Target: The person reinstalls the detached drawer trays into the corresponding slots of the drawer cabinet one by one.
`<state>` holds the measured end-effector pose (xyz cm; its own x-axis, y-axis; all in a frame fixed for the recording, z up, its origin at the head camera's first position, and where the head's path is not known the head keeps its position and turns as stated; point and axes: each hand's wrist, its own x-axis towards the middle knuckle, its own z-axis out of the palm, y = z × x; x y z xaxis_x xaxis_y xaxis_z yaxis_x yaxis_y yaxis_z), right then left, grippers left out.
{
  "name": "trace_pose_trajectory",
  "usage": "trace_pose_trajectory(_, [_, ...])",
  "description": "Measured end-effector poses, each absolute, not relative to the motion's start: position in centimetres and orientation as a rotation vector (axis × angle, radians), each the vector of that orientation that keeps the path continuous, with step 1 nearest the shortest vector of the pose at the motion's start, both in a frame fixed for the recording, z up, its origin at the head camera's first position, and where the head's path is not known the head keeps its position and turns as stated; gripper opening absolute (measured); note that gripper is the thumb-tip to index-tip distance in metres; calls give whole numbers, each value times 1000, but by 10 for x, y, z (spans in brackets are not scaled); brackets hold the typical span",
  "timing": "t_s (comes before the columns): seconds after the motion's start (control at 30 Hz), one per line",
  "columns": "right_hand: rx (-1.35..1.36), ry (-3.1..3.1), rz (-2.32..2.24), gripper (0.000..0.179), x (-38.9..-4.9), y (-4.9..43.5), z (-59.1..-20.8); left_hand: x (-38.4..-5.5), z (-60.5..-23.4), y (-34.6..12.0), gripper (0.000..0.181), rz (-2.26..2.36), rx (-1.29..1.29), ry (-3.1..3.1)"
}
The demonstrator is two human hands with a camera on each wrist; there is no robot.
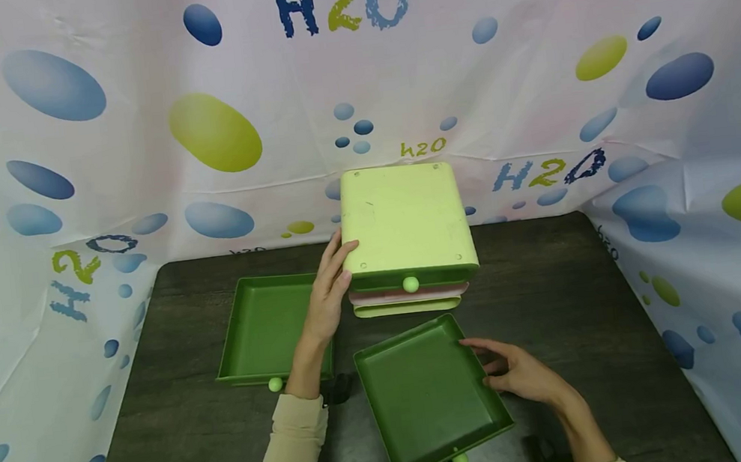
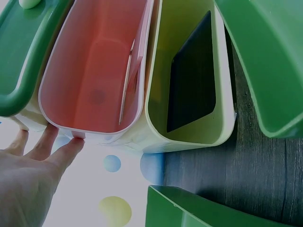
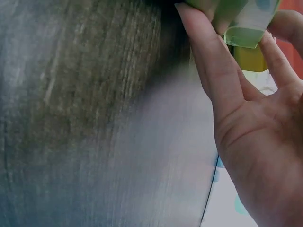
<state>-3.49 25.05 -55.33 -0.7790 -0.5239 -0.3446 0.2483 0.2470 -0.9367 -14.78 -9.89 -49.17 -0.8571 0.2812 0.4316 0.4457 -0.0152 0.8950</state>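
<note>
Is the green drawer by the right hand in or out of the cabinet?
Out. The green drawer shows whole, apart from the yellow cabinet, whose pink compartment gapes with no drawer in it.

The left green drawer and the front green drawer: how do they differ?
The left green drawer lies nearly square to the table, while the front green drawer is turned at an angle.
The left hand and arm partly hide the left drawer; the front drawer's inside shows almost fully.
The right hand is at the front drawer's side, not the left drawer's.
Both are shallow, with a light green knob.
</note>
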Motion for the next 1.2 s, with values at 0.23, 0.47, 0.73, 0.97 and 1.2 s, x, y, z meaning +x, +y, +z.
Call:
trace_pose_trajectory(0.23, [-258, 1907, -1606, 69, -32, 250, -553, -139, -469, -97, 46, -2009, -801, -2129])
trace_pose_trajectory(0.47, [-264, 1961, -1574, 69, -31, 249, -552, -132, -455, -96, 42, -1993, -797, -2140])
trace_pose_trajectory(0.73, [-263, 1966, -1566, 70, -31, 249, -550, -139, -473, -97, 44, -2005, -811, -2108])
trace_pose_trajectory(0.97, [-249, 1981, -1552, 69, -30, 250, -548, -146, -491, -99, 46, -1993, -813, -2096])
trace_pose_trajectory(1.2, [-244, 1986, -1580, 68, -30, 252, -547, -148, -492, -100, 45, -1989, -836, -2069])
